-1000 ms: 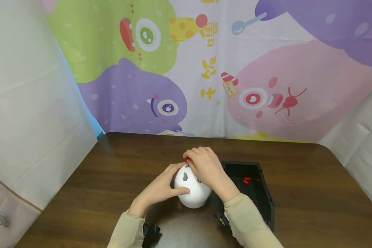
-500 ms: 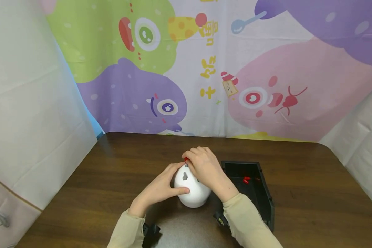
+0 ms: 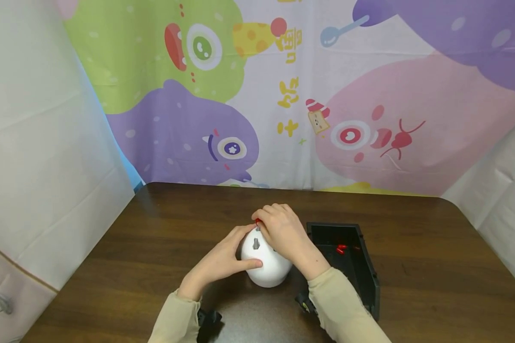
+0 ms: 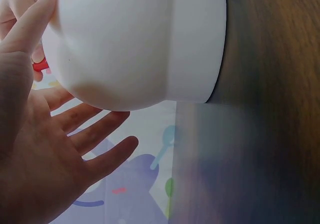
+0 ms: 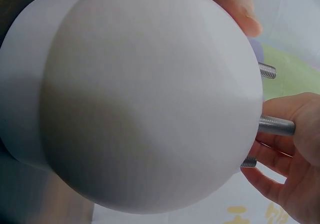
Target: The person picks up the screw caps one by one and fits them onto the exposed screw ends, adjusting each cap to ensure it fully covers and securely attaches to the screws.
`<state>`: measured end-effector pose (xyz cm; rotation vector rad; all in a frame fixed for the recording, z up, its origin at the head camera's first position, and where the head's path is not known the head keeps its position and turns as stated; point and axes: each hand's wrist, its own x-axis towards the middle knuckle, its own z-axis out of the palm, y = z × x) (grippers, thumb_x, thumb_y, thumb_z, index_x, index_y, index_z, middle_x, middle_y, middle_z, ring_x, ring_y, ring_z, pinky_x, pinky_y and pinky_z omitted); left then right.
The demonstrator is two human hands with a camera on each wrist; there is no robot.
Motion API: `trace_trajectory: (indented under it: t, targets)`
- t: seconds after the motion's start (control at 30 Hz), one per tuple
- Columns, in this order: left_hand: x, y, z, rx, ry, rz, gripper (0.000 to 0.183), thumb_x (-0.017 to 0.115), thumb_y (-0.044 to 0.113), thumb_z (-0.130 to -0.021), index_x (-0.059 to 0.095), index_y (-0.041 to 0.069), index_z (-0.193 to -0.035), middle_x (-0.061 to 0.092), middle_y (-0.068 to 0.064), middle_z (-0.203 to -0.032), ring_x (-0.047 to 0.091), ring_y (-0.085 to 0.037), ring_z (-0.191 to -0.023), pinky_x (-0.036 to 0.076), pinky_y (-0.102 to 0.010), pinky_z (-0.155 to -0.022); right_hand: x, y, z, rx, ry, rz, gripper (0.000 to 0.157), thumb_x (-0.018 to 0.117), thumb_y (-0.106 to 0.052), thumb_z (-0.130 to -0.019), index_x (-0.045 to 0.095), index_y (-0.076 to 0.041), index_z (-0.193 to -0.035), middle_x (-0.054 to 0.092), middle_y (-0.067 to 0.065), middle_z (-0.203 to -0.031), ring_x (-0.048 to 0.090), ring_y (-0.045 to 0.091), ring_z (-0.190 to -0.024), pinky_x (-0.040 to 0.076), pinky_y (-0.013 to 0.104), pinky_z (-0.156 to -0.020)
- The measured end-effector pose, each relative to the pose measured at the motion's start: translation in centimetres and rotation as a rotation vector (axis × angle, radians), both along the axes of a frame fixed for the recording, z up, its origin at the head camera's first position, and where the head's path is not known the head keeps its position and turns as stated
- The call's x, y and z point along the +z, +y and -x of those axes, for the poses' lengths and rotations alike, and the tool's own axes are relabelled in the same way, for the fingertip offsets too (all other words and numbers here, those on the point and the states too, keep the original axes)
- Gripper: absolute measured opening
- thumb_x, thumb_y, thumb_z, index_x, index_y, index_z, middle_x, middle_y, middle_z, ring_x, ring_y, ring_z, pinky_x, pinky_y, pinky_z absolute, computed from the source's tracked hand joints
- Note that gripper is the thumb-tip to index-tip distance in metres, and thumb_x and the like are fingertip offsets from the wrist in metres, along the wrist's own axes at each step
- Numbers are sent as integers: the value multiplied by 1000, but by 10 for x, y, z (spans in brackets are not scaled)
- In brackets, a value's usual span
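A white dome on a short round base stands on the table, with grey posts sticking out of its top. In the right wrist view these posts are metal, and the shorter ones show screw threads. My left hand holds the dome from the left, thumb on the near side and fingers spread round the far side. My right hand pinches a small red piece at the tip of a post on top. The fingers mostly cover the red piece; a bit of it shows in the left wrist view.
A black tray stands right of the dome, partly behind the right forearm. Several small red pieces lie in it. The brown wooden table ends at a cartoon-printed curtain at the back.
The right hand and the red piece have shifted very slightly left since a second ago. The left hand and the dome look nearly unmoved.
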<state>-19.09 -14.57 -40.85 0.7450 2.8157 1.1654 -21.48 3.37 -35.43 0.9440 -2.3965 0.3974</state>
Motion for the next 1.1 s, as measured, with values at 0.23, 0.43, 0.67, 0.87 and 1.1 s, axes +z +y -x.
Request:
trace_trajectory:
  t: [0.23, 0.43, 0.67, 0.87, 1.1]
  targets:
    - [0, 0, 0, 4, 4, -3, 85, 67, 61, -69, 31, 30, -139, 40, 11, -131, 43, -7, -116, 38, -36, -97, 1, 0, -1, 10, -5, -2, 8, 64, -14, -84, 68, -13, -91, 65, -1, -86, 59, 16, -82, 44, 34, -85]
    - [-1, 1, 0, 6, -2, -5, 85, 66, 61, -69, 31, 30, -139, 39, 11, -132, 43, -7, -117, 38, -36, -97, 0, 1, 0, 15, -12, -1, 8, 63, -13, -85, 68, -12, -90, 65, -1, -85, 59, 16, -82, 44, 34, -86]
    - [-1, 0, 0, 6, -11, -10, 85, 66, 61, -69, 31, 29, -139, 40, 10, -132, 43, -9, -117, 38, -36, -97, 1, 1, -1, 22, -18, 4, 7, 64, -12, -84, 68, -11, -90, 65, 0, -84, 59, 16, -80, 44, 34, -85]
    - [-2, 0, 1, 14, -4, -5, 85, 65, 63, -68, 31, 31, -139, 39, 11, -133, 43, -8, -117, 38, -36, -97, 1, 1, 0, 33, -9, 9, 7, 65, -11, -83, 68, -11, -89, 65, 1, -84, 59, 17, -79, 45, 34, -84]
    - [-2, 0, 0, 11, -3, -9, 84, 66, 62, -68, 31, 30, -138, 39, 11, -132, 44, -8, -116, 39, -36, -96, 1, 1, 0, 38, -46, -5, 5, 65, -11, -83, 68, -11, -86, 65, 0, -81, 59, 17, -78, 44, 35, -85]
